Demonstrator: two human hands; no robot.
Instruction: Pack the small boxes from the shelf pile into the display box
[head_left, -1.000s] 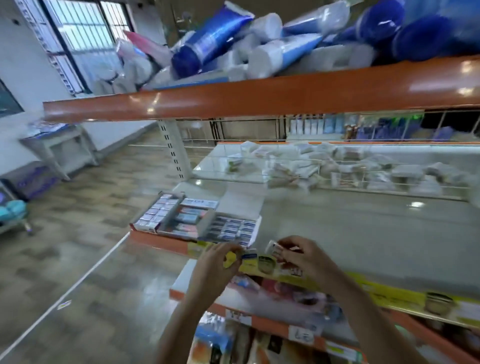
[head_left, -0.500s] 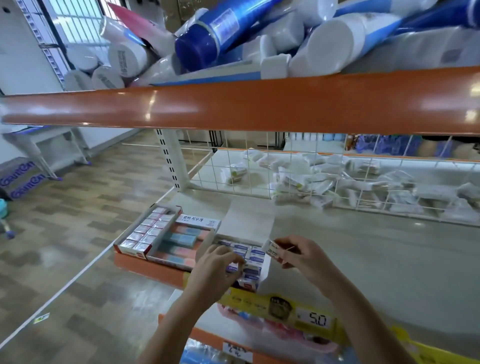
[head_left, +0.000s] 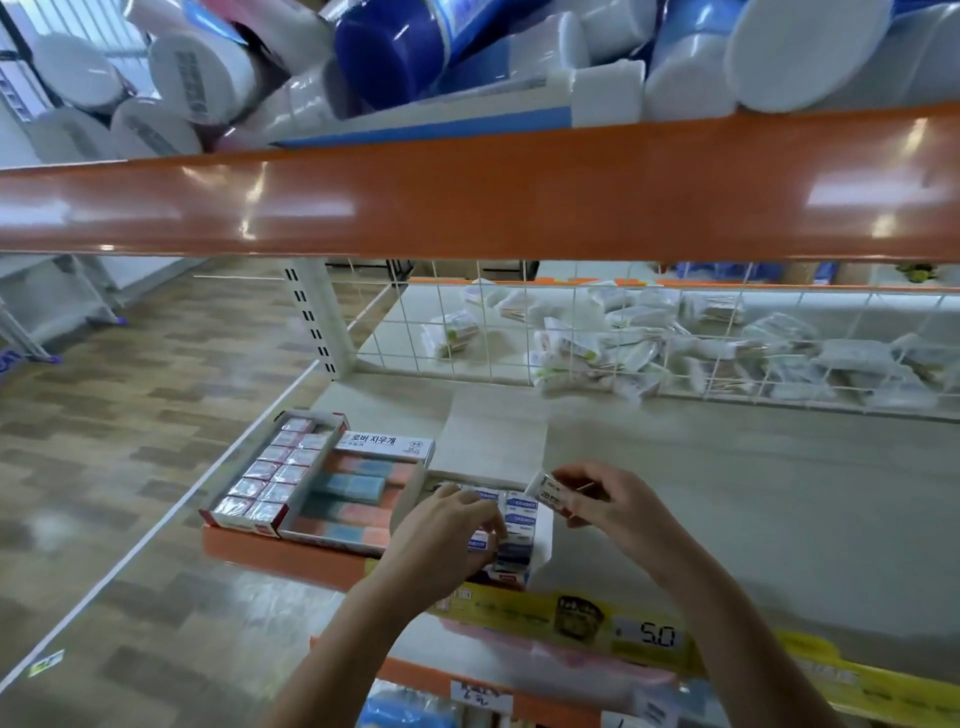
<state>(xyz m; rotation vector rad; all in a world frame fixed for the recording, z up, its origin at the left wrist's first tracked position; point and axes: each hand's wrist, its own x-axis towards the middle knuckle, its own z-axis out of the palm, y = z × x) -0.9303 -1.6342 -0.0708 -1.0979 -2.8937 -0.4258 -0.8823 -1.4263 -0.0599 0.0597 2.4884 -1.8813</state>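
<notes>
A yellow price strip (head_left: 613, 621) is running along the shelf edge nearest the camera. Just behind it, the display box (head_left: 540, 525) is being reached into by the left hand (head_left: 447, 540), whose curled fingers are being pressed onto the packed small boxes (head_left: 519, 512). One small box (head_left: 549, 493) is being pinched by the right hand (head_left: 608, 506) just above the display box. Farther back, white packets (head_left: 649, 348) are being held behind a wire grid (head_left: 571, 332).

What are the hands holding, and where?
Right hand pinches a small white box by its right end. Left hand fingers a small box in the display box.
</notes>
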